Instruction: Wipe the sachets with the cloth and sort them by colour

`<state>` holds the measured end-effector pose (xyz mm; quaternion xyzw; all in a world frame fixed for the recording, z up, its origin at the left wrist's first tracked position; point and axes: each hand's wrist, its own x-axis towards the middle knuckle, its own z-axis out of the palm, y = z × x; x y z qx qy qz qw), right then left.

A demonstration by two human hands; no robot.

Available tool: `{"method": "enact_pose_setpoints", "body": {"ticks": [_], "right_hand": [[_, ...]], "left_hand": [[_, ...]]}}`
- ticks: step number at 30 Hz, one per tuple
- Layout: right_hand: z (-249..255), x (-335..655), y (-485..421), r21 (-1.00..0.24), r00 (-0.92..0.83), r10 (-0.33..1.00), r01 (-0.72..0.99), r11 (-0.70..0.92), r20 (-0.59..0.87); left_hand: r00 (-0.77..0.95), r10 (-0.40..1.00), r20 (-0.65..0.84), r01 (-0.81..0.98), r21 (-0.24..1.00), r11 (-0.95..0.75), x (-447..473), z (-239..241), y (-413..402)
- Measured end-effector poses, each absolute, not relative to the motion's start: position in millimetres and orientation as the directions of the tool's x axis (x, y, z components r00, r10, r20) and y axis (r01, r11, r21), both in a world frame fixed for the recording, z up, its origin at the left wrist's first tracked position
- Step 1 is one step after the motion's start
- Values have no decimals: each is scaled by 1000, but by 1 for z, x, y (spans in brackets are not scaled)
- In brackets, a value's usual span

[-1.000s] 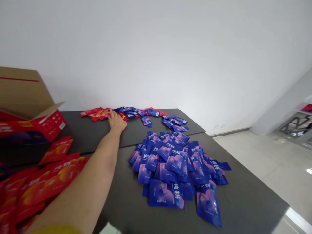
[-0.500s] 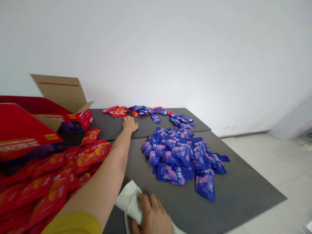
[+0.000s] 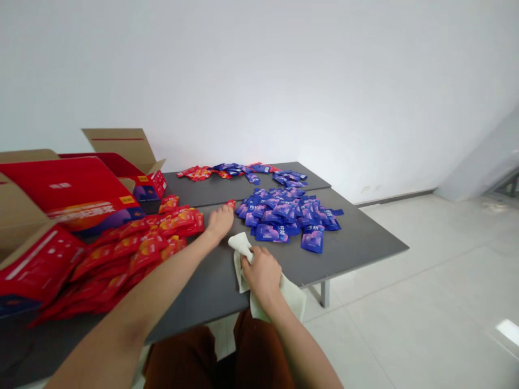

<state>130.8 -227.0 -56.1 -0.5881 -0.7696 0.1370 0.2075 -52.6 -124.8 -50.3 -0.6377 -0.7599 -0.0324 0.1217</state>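
Head view: cloth [image 3: 242, 244] in right grip [image 3: 263, 271]

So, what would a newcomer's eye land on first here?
The blue pouch pile on the right of the table, then the red pile at left, beside open red boxes. Between the piles, the left hand holds a red pouch; nearer, the right hand clutches a pale cloth.

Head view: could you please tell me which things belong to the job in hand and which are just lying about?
Apparently in use:
pale cloth in right hand
red packet in left hand

Apparently lying about:
blue packet pile
red packet pile
far row of mixed packets
open red boxes
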Motion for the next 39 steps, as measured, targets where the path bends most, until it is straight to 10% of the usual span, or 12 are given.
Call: {"method": "enact_pose_setpoints", "body": {"ticks": [8,20,39], "right_hand": [[-19,135,-209,-473,-305,910,781,408,281],[-50,52,-179,-166,-563,802,787,594,203],[-43,66,-154,-309,-414,885,831,462,212]], "left_hand": [[-160,955,250,955,-204,213,3,-74,-259],[-404,896,185,889,-152,433,26,-59,-307],[-454,876,166,891,59,450,4,-76,-264]]}}
